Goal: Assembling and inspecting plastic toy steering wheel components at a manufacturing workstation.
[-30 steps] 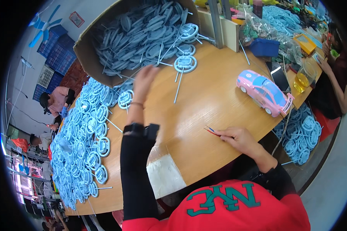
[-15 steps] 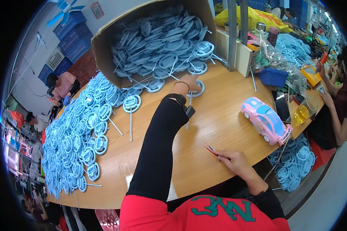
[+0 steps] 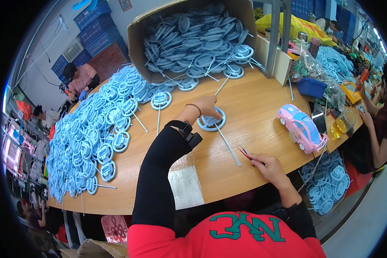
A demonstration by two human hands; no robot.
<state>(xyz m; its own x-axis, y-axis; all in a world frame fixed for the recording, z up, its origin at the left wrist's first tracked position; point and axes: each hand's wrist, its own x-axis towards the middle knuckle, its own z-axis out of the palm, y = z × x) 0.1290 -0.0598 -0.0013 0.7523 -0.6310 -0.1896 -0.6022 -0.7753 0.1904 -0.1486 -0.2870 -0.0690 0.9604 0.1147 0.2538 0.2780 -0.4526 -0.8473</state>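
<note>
My left hand [image 3: 205, 107] reaches forward over the table, its fingers closed on the rim of a light-blue toy steering wheel [image 3: 210, 127]. A thin pale cable trails from this wheel toward me, its end lying close to my right hand [image 3: 267, 167]. That right hand is closed on a pair of thin wires [image 3: 244, 152], one red and one dark, whose bare tips point away from me. To the right of it stands a pink toy car [image 3: 300, 127] with blue windows. Where the wires lead is hidden behind my hand.
Beyond my left hand, a cardboard box [image 3: 138, 51] lies tipped open, full of similar wheels. A large heap of wheels [image 3: 88, 133] covers the table's left side. A clear plastic sheet [image 3: 185, 185] lies near the front edge. At right are a blue bin [image 3: 311, 88] and a co-worker.
My left hand has drawn one steering wheel back toward me from near the box, its cable now reaching close to my right hand. My right hand still holds the wires. The view has shifted slightly.
</note>
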